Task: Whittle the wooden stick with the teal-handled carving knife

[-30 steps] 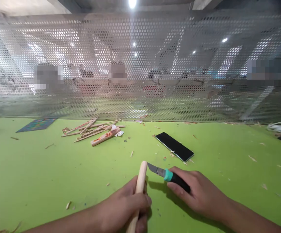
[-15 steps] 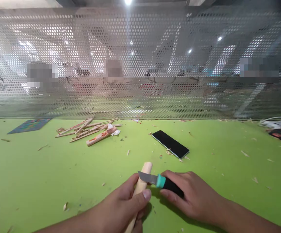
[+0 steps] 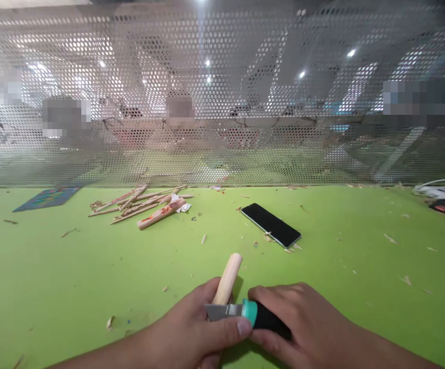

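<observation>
A pale, bare wooden stick (image 3: pixel 229 277) points away from me, with my left hand (image 3: pixel 203 328) wrapped round its near part. My right hand (image 3: pixel 302 323) grips the black handle of a knife (image 3: pixel 250 313) with a turquoise collar. The knife's blade lies crosswise over the stick, just in front of my left fingers. My left thumb reaches along below the blade and its tip touches the turquoise collar. The stick's lower end is hidden behind my left hand.
A black phone (image 3: pixel 271 224) lies beyond my hands, with wood shavings (image 3: pixel 268 237) by it. Several thin sticks (image 3: pixel 138 205) and a red-stained wood piece (image 3: pixel 161 214) lie at the back left, near a dark patterned sheet (image 3: pixel 47 199). A perforated screen (image 3: pixel 214 154) borders the green table (image 3: pixel 72 277).
The knife has moved down along the stick toward me, with my right hand. My left thumb now meets the knife's collar. The stick's far end looks more rounded from this side.
</observation>
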### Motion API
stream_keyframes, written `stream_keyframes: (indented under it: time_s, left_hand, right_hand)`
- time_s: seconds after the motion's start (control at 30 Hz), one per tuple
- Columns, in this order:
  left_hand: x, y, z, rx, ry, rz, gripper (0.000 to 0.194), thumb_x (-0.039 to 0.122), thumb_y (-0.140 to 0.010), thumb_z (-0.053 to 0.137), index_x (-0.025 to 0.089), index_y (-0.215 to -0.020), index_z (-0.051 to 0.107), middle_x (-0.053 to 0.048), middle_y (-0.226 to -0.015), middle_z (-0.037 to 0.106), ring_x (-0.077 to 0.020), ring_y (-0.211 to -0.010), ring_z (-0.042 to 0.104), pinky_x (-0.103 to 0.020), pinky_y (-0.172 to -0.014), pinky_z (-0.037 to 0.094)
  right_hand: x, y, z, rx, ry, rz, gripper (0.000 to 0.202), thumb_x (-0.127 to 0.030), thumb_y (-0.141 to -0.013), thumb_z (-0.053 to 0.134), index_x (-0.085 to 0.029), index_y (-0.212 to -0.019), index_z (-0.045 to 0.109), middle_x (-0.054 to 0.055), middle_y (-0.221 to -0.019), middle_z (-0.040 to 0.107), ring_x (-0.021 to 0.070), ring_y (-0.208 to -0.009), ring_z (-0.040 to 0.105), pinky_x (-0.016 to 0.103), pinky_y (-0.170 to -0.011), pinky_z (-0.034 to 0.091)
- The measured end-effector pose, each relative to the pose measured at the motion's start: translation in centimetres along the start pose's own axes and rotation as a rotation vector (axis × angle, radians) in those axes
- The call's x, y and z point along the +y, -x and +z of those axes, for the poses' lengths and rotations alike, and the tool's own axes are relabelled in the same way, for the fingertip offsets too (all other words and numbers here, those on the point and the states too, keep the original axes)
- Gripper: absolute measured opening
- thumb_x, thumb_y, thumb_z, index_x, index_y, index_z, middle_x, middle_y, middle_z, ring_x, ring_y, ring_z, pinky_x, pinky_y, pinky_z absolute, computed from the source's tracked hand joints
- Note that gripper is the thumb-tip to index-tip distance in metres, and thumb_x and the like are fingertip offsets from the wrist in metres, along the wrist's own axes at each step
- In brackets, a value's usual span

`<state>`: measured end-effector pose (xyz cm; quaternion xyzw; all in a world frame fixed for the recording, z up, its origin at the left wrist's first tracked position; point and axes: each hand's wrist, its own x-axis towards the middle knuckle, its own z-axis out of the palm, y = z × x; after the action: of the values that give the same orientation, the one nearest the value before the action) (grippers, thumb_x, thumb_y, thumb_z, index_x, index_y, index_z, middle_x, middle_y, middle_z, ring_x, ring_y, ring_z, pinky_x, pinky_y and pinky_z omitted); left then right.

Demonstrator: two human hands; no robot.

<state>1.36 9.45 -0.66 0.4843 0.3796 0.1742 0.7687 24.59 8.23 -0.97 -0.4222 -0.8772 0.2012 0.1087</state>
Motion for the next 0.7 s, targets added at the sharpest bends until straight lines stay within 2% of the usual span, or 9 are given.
stream_keyframes:
  time_s: [0.2, 0.33, 0.43, 0.53, 0.63, 0.7]
  left_hand:
    - [0.5, 0.0, 0.2, 0.033, -0.092, 0.048, 0.054, 0.064, -0.078, 0.077, 0.019, -0.101, 0.055, 0.011, -0.052, 0.046, -0.0046, -0.034, 0.037, -0.017, -0.035, 0.028]
    - [0.7, 0.0, 0.6, 0.059, -0.077, 0.012, 0.053, 0.069, -0.079, 0.072, 0.020, -0.091, 0.055, 0.012, -0.042, 0.041, -0.0053, -0.028, 0.030, -0.017, -0.029, 0.023]
    - [0.7, -0.1, 0.9, 0.051, -0.040, -0.006, 0.050, 0.070, -0.086, 0.062, 0.021, -0.094, 0.054, 0.013, -0.038, 0.038, -0.0063, -0.026, 0.028, -0.016, -0.029, 0.026]
    - [0.7, -0.1, 0.9, 0.077, 0.011, 0.013, 0.048, 0.068, -0.088, 0.061, 0.022, -0.099, 0.051, 0.014, -0.042, 0.038, -0.0049, -0.027, 0.026, -0.015, -0.030, 0.030]
    - [0.7, 0.0, 0.8, 0.076, 0.015, -0.007, 0.044, 0.064, -0.090, 0.061, 0.022, -0.100, 0.050, 0.014, -0.039, 0.039, -0.0064, -0.026, 0.029, -0.016, -0.029, 0.033]
    - [0.7, 0.1, 0.8, 0.052, -0.014, -0.036, 0.038, 0.059, -0.092, 0.059, 0.022, -0.099, 0.049, 0.013, -0.036, 0.040, -0.0078, -0.026, 0.032, -0.016, -0.030, 0.036]
  right_hand:
    - [0.0, 0.2, 0.5, 0.036, 0.062, 0.021, 0.040, -0.057, -0.103, 0.042, -0.022, -0.091, 0.056, 0.004, -0.078, 0.069, 0.0206, -0.063, 0.060, 0.031, -0.057, 0.029]
    - [0.2, 0.1, 0.3, 0.074, 0.064, 0.040, 0.044, -0.059, -0.104, 0.039, -0.021, -0.094, 0.058, 0.005, -0.078, 0.069, 0.0210, -0.064, 0.061, 0.031, -0.056, 0.031]
    - [0.6, -0.1, 0.0, 0.109, 0.024, 0.092, 0.048, -0.062, -0.104, 0.037, -0.021, -0.094, 0.059, 0.004, -0.075, 0.068, 0.0198, -0.061, 0.060, 0.030, -0.054, 0.031]
    - [0.8, -0.4, -0.3, 0.138, 0.021, 0.124, 0.051, -0.065, -0.104, 0.037, -0.021, -0.094, 0.060, 0.004, -0.072, 0.067, 0.0198, -0.059, 0.060, 0.029, -0.053, 0.032]
    - [1.3, -0.7, -0.5, 0.147, 0.008, 0.153, 0.052, -0.066, -0.103, 0.036, -0.021, -0.094, 0.062, 0.004, -0.071, 0.068, 0.0201, -0.057, 0.061, 0.029, -0.052, 0.036]
    - [2.3, -1.0, -0.9, 0.145, -0.034, 0.231, 0.056, -0.066, -0.104, 0.032, -0.020, -0.095, 0.063, 0.005, -0.069, 0.068, 0.0201, -0.054, 0.062, 0.029, -0.048, 0.037]
